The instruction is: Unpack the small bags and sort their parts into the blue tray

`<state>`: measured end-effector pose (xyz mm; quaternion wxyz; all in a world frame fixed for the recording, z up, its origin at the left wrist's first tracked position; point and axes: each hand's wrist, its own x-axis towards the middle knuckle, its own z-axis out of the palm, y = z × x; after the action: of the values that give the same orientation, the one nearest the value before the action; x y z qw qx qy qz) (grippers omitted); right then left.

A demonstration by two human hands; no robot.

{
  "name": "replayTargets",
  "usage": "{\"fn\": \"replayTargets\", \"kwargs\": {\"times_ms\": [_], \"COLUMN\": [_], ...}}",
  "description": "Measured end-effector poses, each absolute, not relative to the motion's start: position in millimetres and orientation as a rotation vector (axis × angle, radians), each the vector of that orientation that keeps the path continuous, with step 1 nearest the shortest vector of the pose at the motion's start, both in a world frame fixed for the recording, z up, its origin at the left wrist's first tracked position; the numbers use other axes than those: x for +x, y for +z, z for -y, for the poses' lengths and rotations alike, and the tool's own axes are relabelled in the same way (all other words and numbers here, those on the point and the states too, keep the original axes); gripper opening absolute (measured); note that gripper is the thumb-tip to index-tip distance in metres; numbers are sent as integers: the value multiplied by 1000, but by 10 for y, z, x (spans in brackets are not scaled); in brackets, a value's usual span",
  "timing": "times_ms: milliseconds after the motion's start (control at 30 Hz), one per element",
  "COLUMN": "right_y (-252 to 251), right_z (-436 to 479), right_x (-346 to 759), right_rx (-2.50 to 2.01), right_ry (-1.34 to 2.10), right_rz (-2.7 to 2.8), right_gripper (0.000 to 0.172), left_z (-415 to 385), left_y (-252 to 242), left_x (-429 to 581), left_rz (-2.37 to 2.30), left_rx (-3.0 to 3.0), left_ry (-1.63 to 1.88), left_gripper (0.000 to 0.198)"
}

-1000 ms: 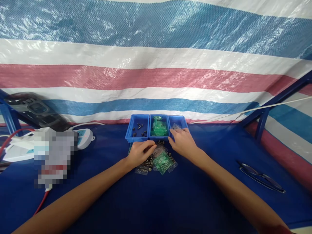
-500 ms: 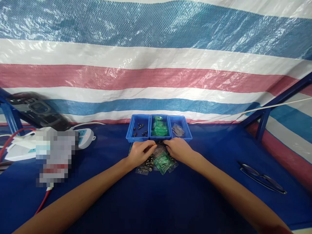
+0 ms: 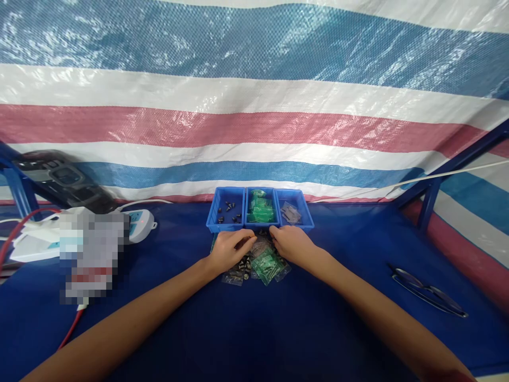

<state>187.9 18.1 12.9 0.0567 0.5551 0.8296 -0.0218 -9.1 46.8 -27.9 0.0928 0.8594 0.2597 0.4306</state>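
My left hand is closed over the left side of a heap of small parts and bags, thumb and fingertips close together. My right hand is curled at the heap's right side, its fingertips pinched near the front wall of the middle bin. Whatever lies between the fingers of either hand is too small or hidden. Between the hands are a green bag of screws, clear bags and loose dark screw-like parts. Part of the heap is covered by my hands.
Three blue bins stand behind the heap: the left bin with dark parts, the middle bin with green bags, the right bin with clear bags. Eyeglasses lie at right; a power strip and cables are at left.
My right hand has shifted slightly to the right, away from the left hand. My left hand stays almost in place, and the bins' contents look the same.
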Motion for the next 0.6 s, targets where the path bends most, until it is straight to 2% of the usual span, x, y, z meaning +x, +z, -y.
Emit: {"fn": "replayTargets", "kwargs": {"times_ms": [300, 467, 600], "right_y": [126, 17, -121], "right_z": [-168, -123, -63], "right_x": [1913, 1871, 1793], "right_rx": [1705, 1910, 2071], "right_ry": [-159, -333, -604], "right_rz": [-2608, -3056, -3434], "right_gripper": [11, 7, 14], "left_z": [-466, -468, -466], "left_y": [-281, -288, -298], "left_x": [-87, -92, -95], "left_rz": [-737, -756, -780], "left_rx": [2556, 2553, 2524], "left_ry": [1295, 1308, 1308], "left_gripper": [7, 4, 8]}}
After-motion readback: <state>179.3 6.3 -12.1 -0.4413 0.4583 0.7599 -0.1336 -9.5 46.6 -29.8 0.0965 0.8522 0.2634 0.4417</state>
